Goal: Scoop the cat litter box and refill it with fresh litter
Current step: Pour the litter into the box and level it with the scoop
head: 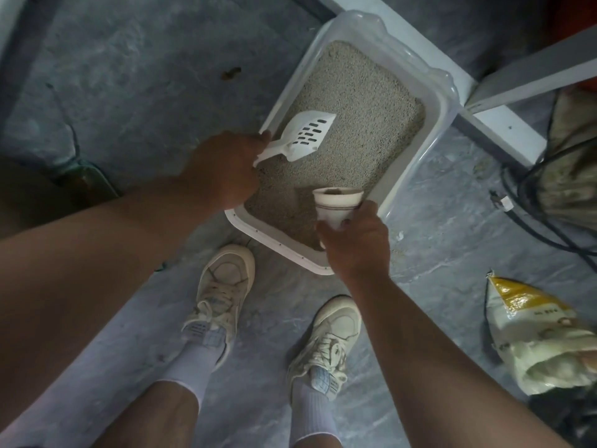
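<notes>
A white litter box full of grey-beige litter lies on the floor ahead of my feet. My left hand grips the handle of a white slotted scoop, whose blade hovers over the litter near the box's left side. My right hand holds a white paper cup over the near corner of the box. The cup is tilted away from me and has some dark litter inside.
An opened yellow-and-white litter bag lies on the floor at the right. Black cables and a mesh sack sit beyond it. A white metal frame runs behind the box. My two shoes stand just before the box.
</notes>
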Demonstrator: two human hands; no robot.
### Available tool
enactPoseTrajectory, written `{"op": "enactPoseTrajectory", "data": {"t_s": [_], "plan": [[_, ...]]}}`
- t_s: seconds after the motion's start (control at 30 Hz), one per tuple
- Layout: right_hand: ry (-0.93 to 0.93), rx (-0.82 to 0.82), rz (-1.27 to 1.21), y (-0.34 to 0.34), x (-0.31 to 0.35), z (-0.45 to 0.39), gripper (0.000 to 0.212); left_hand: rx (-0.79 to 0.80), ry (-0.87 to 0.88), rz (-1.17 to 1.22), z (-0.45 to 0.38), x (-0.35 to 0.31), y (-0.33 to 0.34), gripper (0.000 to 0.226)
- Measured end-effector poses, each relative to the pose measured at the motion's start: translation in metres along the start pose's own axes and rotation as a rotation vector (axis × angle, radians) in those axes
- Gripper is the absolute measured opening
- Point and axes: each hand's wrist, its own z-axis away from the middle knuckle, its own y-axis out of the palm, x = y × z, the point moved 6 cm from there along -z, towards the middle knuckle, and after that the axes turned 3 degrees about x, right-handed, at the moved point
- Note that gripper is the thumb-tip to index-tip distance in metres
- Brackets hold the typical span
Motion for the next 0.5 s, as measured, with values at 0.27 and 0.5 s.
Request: {"op": "enactPoseTrajectory", "data": {"t_s": [0.27,0.5], "plan": [[-0.003,-0.042,0.086,-0.038,-0.017,-0.010,0.055,0.010,-0.003,-0.035,0.006,-0.010,0.003,0.069],[0.032,-0.038,0.082,-0.053,-0.019,-0.015,0.054,0.010,-0.051,0.025,0.009,-0.011,-0.001,0.070]]}}
